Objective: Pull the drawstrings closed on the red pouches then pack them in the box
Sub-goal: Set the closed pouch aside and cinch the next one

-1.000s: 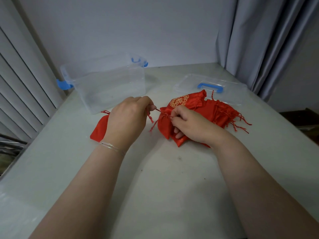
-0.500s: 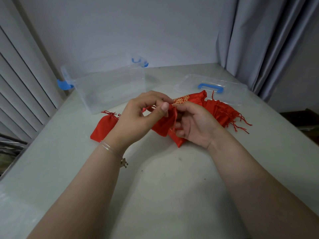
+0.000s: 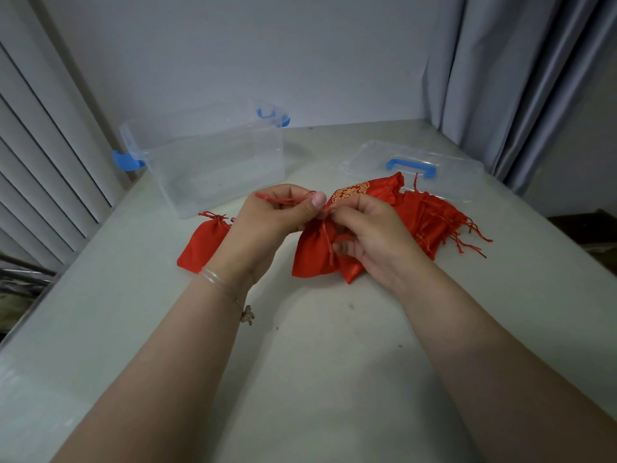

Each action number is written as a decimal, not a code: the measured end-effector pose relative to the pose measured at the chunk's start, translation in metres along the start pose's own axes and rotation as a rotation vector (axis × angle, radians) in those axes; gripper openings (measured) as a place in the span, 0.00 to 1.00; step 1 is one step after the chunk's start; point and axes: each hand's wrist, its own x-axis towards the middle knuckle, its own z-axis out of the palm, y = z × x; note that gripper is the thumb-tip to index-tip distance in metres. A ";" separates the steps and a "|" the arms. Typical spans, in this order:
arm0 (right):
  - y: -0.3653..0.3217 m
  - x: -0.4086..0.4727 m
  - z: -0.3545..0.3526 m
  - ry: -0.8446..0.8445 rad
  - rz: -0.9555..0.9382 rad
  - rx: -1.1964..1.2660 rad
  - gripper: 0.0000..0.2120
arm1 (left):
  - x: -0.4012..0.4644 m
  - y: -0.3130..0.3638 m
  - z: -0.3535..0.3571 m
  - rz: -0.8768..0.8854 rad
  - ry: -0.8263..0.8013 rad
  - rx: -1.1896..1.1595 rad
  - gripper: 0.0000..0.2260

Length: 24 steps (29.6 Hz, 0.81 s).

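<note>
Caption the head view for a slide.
Both hands, left hand and right hand, hold a red pouch by its drawstrings before the clear box.

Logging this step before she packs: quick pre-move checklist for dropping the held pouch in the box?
1. Held pouch gripped: ok, left hand and right hand both pinch at its neck.
2. Its mouth cinched: cannot tell, the hands cover it.
3. Drawstring free of snags: ok, it loops over the left hand only.
4. Box open and lid off: ok, the lid lies apart on the table.
5. Box holds room: ok, no pouch inside.
6. Pouch at left cinched: ok, but unpacked.
</note>
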 end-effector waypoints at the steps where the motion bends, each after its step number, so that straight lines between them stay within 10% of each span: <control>1: 0.000 0.000 0.000 -0.004 0.015 0.041 0.04 | 0.000 0.000 0.000 0.003 0.015 -0.021 0.03; 9: 0.006 0.003 -0.011 0.095 -0.556 -0.891 0.04 | 0.003 0.000 -0.005 0.034 0.151 0.013 0.05; 17: 0.001 0.005 -0.011 0.011 -0.306 -0.305 0.11 | 0.004 0.001 -0.012 -0.113 0.013 0.195 0.09; 24: 0.001 -0.006 -0.002 -0.031 -0.561 -0.636 0.09 | 0.001 -0.003 -0.010 -0.170 -0.041 0.377 0.08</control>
